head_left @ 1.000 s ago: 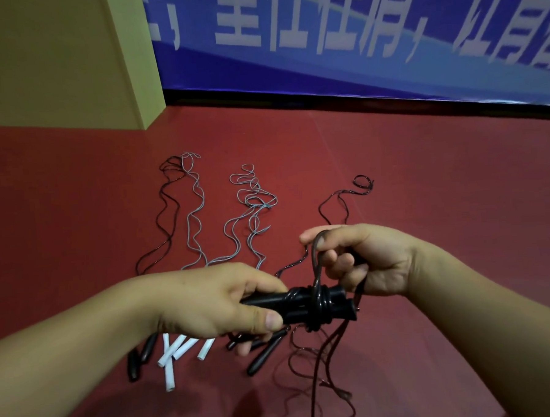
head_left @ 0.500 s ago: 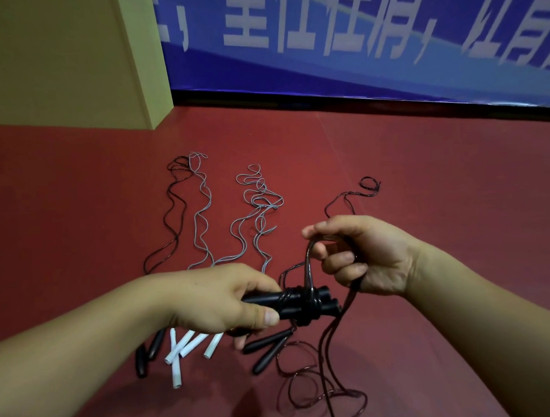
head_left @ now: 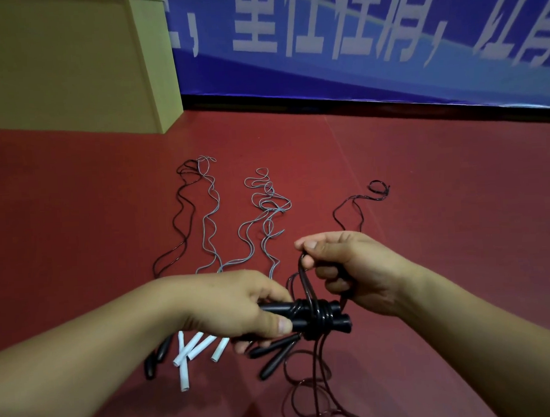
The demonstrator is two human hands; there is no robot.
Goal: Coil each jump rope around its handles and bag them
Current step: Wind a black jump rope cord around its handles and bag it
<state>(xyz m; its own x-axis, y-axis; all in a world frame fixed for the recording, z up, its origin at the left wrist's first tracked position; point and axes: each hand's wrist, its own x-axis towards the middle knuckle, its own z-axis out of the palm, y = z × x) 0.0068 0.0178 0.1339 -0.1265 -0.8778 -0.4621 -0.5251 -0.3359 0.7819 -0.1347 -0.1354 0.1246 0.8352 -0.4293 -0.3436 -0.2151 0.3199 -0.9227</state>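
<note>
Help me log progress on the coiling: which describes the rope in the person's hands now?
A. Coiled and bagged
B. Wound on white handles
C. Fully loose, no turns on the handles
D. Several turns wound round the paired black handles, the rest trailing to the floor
D: dark cord loops several times round the black handles gripped by the left hand, while the right hand holds a strand and slack trails below.

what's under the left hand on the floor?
Under the left hand: white handles and black handles lying loose on the red floor. Their upper ends and rope joins are covered by the hand and forearm.
</note>
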